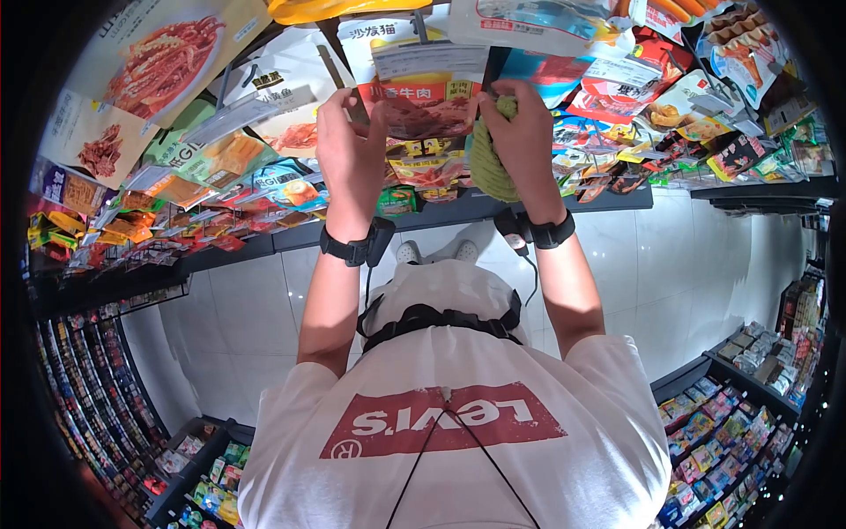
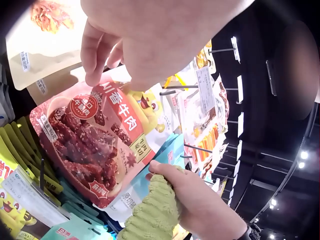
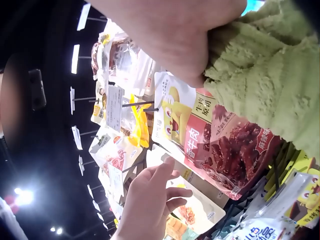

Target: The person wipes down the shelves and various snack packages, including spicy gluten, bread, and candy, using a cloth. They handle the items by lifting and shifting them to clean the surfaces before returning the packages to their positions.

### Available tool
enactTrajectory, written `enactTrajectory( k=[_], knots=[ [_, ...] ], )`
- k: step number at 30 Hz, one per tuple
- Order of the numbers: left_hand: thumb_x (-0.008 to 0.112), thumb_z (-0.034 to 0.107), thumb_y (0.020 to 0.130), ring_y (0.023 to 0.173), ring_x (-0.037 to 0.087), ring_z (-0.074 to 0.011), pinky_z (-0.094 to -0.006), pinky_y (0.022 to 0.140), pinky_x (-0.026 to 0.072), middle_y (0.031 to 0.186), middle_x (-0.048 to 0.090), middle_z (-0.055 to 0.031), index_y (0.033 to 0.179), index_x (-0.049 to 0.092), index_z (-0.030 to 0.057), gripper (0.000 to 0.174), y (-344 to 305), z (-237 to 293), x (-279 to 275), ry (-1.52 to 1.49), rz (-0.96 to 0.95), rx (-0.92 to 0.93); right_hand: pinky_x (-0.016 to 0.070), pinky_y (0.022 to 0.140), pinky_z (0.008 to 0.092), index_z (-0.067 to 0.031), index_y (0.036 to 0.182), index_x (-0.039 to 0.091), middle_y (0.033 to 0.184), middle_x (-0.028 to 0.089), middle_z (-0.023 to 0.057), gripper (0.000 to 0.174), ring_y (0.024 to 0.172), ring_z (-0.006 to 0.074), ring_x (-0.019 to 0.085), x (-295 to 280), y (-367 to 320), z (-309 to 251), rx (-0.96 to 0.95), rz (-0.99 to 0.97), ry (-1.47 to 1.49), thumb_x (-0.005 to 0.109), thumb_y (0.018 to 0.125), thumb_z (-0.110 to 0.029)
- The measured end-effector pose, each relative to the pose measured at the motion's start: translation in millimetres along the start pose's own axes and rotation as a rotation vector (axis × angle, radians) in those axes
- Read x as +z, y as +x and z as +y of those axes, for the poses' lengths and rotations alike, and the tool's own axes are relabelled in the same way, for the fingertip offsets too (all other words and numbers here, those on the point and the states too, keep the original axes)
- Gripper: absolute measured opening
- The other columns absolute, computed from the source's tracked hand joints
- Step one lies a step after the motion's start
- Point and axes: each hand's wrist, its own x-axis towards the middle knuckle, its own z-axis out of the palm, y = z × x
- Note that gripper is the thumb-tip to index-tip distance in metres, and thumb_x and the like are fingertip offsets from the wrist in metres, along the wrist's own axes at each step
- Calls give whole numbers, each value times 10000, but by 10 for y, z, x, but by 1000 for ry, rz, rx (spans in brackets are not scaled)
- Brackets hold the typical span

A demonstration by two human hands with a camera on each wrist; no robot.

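A snack pouch of sliced beef [image 1: 423,110], red and white with a yellow cartoon figure, hangs facing the person between both hands. My left hand [image 1: 349,145] is beside the pouch's left edge, fingers loosely bent and nothing in its grip. In the left wrist view its fingertips [image 2: 95,75] come right up to the edge of the beef pouch [image 2: 85,150]. My right hand [image 1: 527,145] grips a ribbed green cloth [image 1: 490,167] near the opposite edge. Seen from the right wrist, the cloth [image 3: 270,75] covers part of that pouch's side.
Rows of hanging snack bags [image 1: 282,132] crowd the rack on both sides, with price tags [image 3: 114,107] on metal hooks. Yellow packets [image 2: 20,200] hang near the beef pouch. Low shelves of packaged goods [image 1: 723,432] stand behind the person on the tiled floor [image 1: 634,264].
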Motion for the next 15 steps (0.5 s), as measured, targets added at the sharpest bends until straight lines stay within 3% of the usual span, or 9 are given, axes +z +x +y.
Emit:
enactTrajectory(
  k=[5, 9, 14, 15],
  knots=[
    [824, 118, 998, 699, 691, -139, -286, 615, 542, 1069, 733, -82, 1191, 701, 3, 256, -127, 193, -8, -23, -114, -66, 592, 876, 424, 21, 1177, 701, 1103, 747, 193, 313, 985, 356, 749, -223, -156, -74, 112, -7, 12, 819, 984, -195],
    [825, 142, 994, 695, 727, -216, -340, 613, 587, 1100, 739, -127, 1192, 682, 8, 279, -329, 344, 209, -70, -236, 3, 590, 885, 421, 28, 1163, 710, 1102, 750, 189, 309, 978, 355, 746, -449, -259, 51, 110, -1, 34, 824, 978, -191],
    [811, 97, 986, 705, 739, -241, -365, 621, 599, 1142, 748, -154, 1207, 677, 7, 273, -460, 743, 589, -128, -267, -39, 587, 910, 432, 18, 1176, 715, 1102, 758, 194, 305, 1008, 360, 754, -805, -140, 508, 97, -49, 23, 816, 980, -193],
    [791, 91, 999, 725, 726, -204, -335, 632, 584, 1132, 757, -134, 1228, 697, 15, 260, -514, 789, 687, -93, -242, -28, 588, 911, 434, 15, 1183, 715, 1108, 762, 194, 313, 1019, 361, 757, -886, -104, 611, 84, -61, 22, 815, 981, -202]
  ],
)
